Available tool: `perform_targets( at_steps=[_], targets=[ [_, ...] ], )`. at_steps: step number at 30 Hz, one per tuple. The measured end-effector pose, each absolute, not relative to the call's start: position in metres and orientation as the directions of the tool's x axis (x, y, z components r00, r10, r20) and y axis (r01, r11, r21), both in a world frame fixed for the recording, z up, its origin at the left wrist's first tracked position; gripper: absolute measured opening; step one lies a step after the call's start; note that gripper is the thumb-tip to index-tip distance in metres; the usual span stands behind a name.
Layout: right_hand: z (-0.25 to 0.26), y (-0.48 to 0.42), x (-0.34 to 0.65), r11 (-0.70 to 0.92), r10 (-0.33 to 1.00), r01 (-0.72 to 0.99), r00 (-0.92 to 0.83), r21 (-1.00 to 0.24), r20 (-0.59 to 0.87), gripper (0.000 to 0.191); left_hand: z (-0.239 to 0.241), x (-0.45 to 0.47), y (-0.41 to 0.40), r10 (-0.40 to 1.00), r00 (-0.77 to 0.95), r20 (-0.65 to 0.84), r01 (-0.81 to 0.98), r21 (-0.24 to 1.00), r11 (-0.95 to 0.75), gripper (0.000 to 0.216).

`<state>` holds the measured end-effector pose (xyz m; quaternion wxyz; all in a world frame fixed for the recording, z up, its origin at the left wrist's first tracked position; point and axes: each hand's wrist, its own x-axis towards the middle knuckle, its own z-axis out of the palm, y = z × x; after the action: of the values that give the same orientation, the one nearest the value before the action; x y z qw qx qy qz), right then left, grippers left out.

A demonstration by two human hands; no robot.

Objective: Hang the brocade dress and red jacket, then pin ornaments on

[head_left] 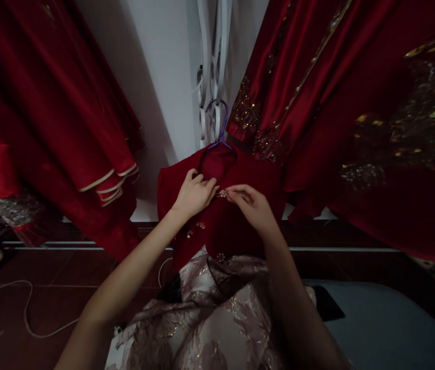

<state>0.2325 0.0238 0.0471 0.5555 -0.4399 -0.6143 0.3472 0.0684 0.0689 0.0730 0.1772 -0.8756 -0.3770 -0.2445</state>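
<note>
red jacket (233, 223): on purple hanger (222, 136) | beaded clasp (222, 193): below hanger | right hand (252, 205) pinches clasp | left hand (195, 196): grip unclear | risk: uneven tugging could slide jacket off hanger

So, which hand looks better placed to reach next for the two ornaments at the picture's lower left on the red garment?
Probably the left hand: it is nearer the lower ornaments, on the same side of the red garment. The right hand is farther across, its fingertips at the upper ornament.
</note>
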Motion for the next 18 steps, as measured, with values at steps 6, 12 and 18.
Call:
perform_targets(
  at_steps=[6,12,18],
  targets=[
    [0.052,0.050,0.186,0.279,0.913,0.417,0.163,-0.865,0.373,0.078,0.064,0.058,0.062,0.714,0.122,0.690,0.959,0.103,-0.264,0.048],
    [0.048,0.051,0.227,-0.089,0.763,0.774,0.458,-0.627,0.457,0.081,0.066,0.014,0.088,0.744,-0.038,0.667,0.959,0.234,-0.161,0.059],
    [0.059,0.064,0.294,-0.163,0.829,0.872,0.374,-0.462,0.415,0.076,0.069,-0.019,0.125,0.867,-0.032,0.497,0.924,0.345,-0.163,0.041]
  ],
)
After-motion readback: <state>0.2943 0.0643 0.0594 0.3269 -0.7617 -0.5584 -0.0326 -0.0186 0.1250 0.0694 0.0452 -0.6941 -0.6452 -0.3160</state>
